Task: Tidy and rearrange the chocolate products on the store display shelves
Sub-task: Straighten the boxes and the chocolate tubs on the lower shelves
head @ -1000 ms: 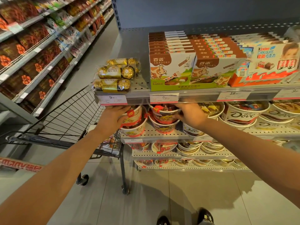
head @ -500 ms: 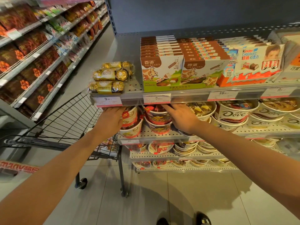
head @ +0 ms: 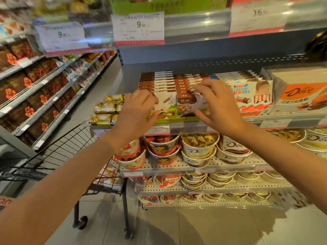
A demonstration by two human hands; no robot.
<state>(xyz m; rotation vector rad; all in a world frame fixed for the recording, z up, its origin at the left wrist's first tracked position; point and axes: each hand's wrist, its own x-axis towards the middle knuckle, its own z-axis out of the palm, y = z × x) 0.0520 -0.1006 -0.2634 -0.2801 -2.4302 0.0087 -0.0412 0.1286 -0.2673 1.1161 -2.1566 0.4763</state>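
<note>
Two rows of brown-and-green chocolate boxes [head: 167, 105] stand on the middle shelf [head: 251, 119]. My left hand [head: 139, 110] covers the left part of the front box of the left row, its fingers curled over the box's top edge. Over the front box of the right row [head: 185, 105] my right hand [head: 217, 105] lies with spread, fairly straight fingers, thumb low on the box face. Gold Ferrero packs [head: 104, 108] lie stacked left of my left hand. Kinder boxes [head: 251, 96] and an orange Dove box [head: 299, 96] stand to the right.
One shelf below stand red-and-white chocolate cups [head: 164, 149] and Dove cups [head: 198, 151], with more cups on lower shelves. A wire shopping cart [head: 70, 149] stands at the left of the shelf unit. An upper shelf with price tags [head: 139, 27] overhangs close above. Aisle shelving [head: 35, 85] runs along the left.
Both hands have left the cups on the lower shelf and risen to the brown-and-green boxes one shelf up. The view has tilted upward.
</note>
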